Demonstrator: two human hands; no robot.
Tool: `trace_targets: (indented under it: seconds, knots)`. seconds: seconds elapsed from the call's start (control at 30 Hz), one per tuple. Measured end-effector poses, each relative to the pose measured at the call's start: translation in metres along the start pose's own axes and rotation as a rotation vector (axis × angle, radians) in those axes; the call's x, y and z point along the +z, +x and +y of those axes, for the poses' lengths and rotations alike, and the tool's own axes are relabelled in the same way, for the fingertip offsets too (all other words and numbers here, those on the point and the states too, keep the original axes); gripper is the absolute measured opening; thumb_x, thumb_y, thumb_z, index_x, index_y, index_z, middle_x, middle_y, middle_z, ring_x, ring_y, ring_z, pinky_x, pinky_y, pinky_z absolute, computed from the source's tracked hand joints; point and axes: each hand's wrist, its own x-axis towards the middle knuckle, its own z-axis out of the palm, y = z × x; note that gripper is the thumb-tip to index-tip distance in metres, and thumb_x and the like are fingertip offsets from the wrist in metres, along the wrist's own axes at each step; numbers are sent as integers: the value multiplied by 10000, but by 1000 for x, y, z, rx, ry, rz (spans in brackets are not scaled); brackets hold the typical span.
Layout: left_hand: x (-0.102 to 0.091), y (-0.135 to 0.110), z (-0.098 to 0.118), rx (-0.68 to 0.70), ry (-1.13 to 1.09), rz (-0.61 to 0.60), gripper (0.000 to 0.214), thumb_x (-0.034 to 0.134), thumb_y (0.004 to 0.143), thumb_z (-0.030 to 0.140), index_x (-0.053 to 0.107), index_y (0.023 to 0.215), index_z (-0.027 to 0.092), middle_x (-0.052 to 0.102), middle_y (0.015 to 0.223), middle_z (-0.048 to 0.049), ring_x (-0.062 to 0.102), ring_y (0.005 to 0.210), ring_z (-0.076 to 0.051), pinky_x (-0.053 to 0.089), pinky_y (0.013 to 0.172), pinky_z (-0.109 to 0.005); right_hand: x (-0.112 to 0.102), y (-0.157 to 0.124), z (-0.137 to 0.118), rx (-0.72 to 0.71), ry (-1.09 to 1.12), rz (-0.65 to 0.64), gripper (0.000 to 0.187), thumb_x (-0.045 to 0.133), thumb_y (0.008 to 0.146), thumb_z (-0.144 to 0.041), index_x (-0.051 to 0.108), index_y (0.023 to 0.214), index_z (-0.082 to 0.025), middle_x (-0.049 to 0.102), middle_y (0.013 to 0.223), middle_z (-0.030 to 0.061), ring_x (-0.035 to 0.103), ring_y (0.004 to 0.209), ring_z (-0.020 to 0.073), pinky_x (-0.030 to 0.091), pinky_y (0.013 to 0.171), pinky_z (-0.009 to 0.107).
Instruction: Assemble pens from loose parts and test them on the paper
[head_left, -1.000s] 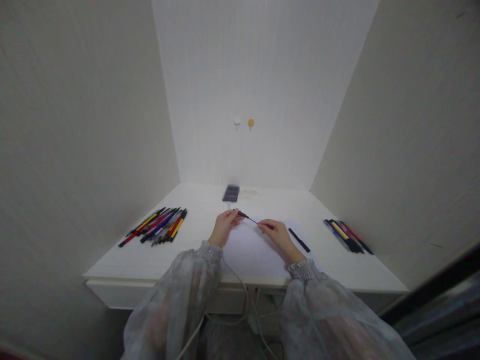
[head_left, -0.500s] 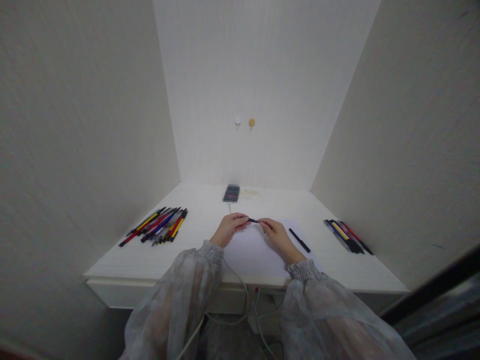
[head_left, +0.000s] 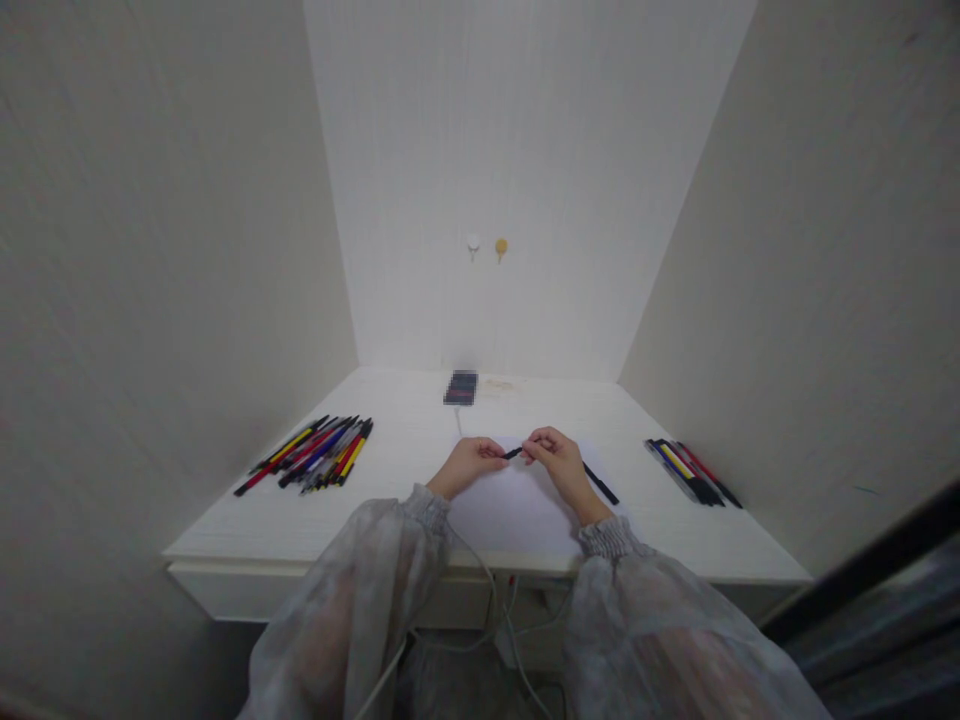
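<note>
Both my hands meet over a white sheet of paper (head_left: 517, 505) at the middle of the white desk (head_left: 405, 430). My left hand (head_left: 469, 463) and my right hand (head_left: 553, 455) are closed, pinching the two ends of a short black pen part (head_left: 514, 453) between them. A black pen barrel (head_left: 602, 484) lies on the paper just right of my right hand.
A pile of several coloured pens (head_left: 319, 452) lies at the desk's left. A smaller group of pens (head_left: 690, 471) lies at the right, near the wall. A dark phone (head_left: 460, 387) with a cable sits at the back. Two round hooks (head_left: 487, 245) are on the far wall.
My hands have come together: the thin refill seen stretched between them a second ago no longer shows, and only a short black piece remains visible. My right hand rose slightly.
</note>
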Motion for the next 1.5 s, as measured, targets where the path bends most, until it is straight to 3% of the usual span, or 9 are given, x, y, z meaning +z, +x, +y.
trace_targets:
  seconds: [0.3, 0.43, 0.53, 0.63, 0.77, 0.93, 1.27, 1.5]
  knots:
    - [4, 1, -5, 26, -49, -181, 282, 711, 534, 250, 646, 779, 125, 635, 674, -42, 531, 573, -101, 390, 582, -224, 4, -1, -1, 16, -7, -101, 242, 618, 632, -373, 548, 739, -168, 594, 553, -7, 526, 481, 106, 444, 538, 246]
    - [5, 1, -2, 20, -94, -179, 272, 702, 553, 267, 631, 765, 111, 636, 635, -45, 541, 565, -106, 393, 582, -231, 1, 0, -2, -22, -10, -15, 344, 577, 665, -401, 555, 908, -159, 611, 594, 3, 538, 510, 117, 449, 568, 264]
    - [3, 1, 0, 28, -112, -135, 282, 708, 553, 262, 617, 772, 109, 649, 685, -58, 563, 613, -115, 401, 614, -235, -16, 2, -7, -50, -181, 157, 327, 508, 715, -425, 597, 841, -138, 629, 636, 46, 555, 565, 138, 440, 586, 269]
    - [3, 1, 2, 27, -138, -87, 279, 716, 544, 253, 600, 754, 112, 655, 764, -70, 573, 657, -116, 409, 641, -238, -44, 0, -16, -28, -578, 188, 271, 503, 721, -373, 646, 733, -144, 654, 701, 77, 581, 663, 174, 422, 635, 276]
    - [5, -1, 6, 17, -203, -50, 309, 730, 521, 252, 572, 749, 115, 651, 810, -70, 571, 662, -106, 414, 645, -238, -75, -10, -25, 129, -1084, 64, 235, 487, 728, -313, 684, 744, -186, 675, 787, 76, 597, 747, 200, 401, 636, 269]
    - [7, -4, 13, 25, -192, -63, 313, 727, 525, 264, 573, 752, 114, 634, 760, -50, 560, 647, -101, 409, 622, -229, -77, -20, -24, 290, -1357, -113, 241, 473, 731, -261, 685, 795, -166, 669, 814, 119, 604, 810, 215, 399, 637, 255]
    - [5, 0, 5, 175, -223, -99, 246, 644, 615, 198, 480, 793, 153, 596, 754, -22, 521, 706, -99, 355, 666, -226, -63, -22, -13, 315, -1521, -174, 238, 448, 703, -173, 652, 806, -106, 645, 864, 170, 608, 806, 240, 416, 631, 274]
    - [3, 3, 0, 157, -182, -61, 228, 519, 635, 114, 497, 859, 151, 553, 686, 8, 484, 657, -100, 323, 649, -227, -61, -19, -17, 193, -1548, -212, 241, 437, 700, -165, 662, 777, -122, 659, 820, 148, 607, 787, 241, 395, 632, 281]
